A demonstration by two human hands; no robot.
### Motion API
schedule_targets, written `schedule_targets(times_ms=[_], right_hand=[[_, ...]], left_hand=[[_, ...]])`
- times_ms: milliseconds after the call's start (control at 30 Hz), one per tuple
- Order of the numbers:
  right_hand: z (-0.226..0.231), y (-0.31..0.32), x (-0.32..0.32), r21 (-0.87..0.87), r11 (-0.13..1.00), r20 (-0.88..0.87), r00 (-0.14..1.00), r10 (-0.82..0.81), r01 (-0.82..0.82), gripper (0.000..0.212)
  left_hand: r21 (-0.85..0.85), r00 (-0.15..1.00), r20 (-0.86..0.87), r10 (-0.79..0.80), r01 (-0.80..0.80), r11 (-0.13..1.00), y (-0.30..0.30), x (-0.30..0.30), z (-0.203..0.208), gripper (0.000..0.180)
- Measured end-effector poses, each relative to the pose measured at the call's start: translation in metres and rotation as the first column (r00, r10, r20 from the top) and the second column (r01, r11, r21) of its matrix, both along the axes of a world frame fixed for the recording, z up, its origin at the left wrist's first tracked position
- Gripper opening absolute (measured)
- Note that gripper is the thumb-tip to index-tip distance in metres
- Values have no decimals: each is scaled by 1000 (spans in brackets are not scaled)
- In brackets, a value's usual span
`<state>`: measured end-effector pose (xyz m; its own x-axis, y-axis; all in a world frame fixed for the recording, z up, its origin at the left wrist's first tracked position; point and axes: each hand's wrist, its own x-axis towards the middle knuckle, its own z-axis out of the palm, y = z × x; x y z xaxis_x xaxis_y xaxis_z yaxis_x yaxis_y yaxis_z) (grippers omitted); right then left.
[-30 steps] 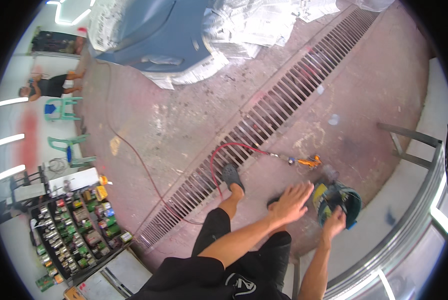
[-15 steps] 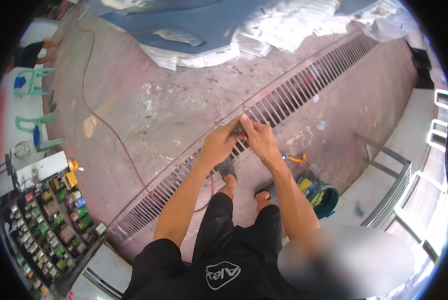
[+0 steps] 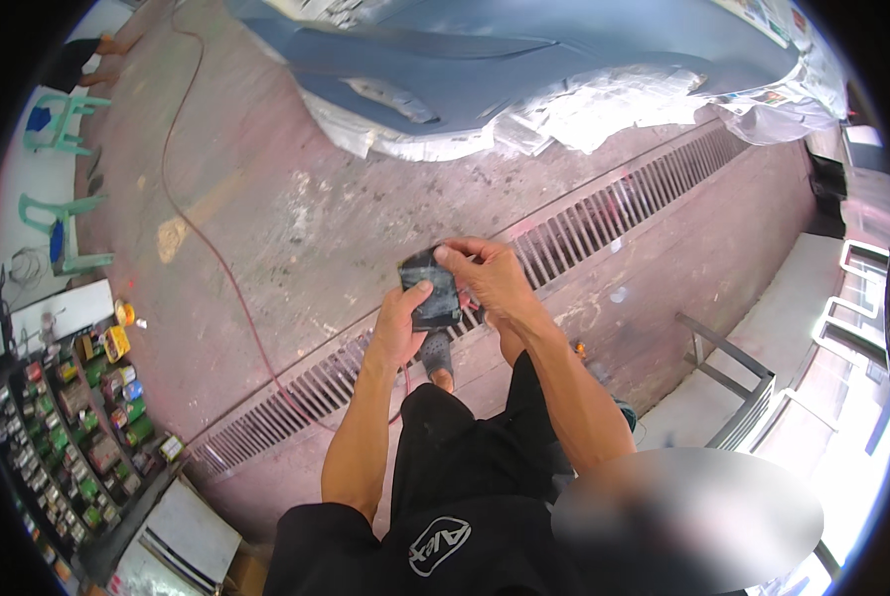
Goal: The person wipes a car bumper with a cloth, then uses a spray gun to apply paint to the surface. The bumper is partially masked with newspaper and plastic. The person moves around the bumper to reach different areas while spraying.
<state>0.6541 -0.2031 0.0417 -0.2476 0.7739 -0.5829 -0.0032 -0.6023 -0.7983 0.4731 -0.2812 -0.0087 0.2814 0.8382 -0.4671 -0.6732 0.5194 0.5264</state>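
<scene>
Between my hands is a flat, dark grey rectangular pad (image 3: pixel 435 295), its face smudged with pale dust. I cannot tell whether it is folded sandpaper or a sanding pad. My left hand (image 3: pixel 397 326) grips its lower left side, thumb lying on the face. My right hand (image 3: pixel 487 276) pinches its upper right corner between thumb and fingers. Something small and reddish shows below my right fingers; its kind is unclear. Beyond my hands stands a blue-grey car body panel (image 3: pixel 445 81), edged with masking newspaper (image 3: pixel 554 117).
A floor drain grate (image 3: pixel 584 214) runs diagonally under me. A red hose (image 3: pixel 228 270) snakes across the floor on the left. Green chairs (image 3: pixel 66 230), a rack of cans (image 3: pixel 73 422) and another person's legs (image 3: pixel 102 62) are left. On the right are a metal railing (image 3: pixel 728 343) and a partly hidden bucket (image 3: pixel 626 412).
My hands have moved slightly left and apart, and the dark pad now shows its flat face. The view has shifted, revealing more of the car panel; my right arm now covers most of the bucket.
</scene>
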Motion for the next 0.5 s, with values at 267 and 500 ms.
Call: schedule_targets(times_ms=[267, 500], right_hand=[[-43, 100, 31, -225, 974, -115, 993, -40, 14, 22], [-173, 181, 80, 20, 1000, 234, 972, -6, 1, 38]], left_hand=[[-148, 987, -33, 160, -163, 975, 72, 49, -29, 32], [-203, 879, -473, -51, -52, 978, 154, 74, -107, 33]])
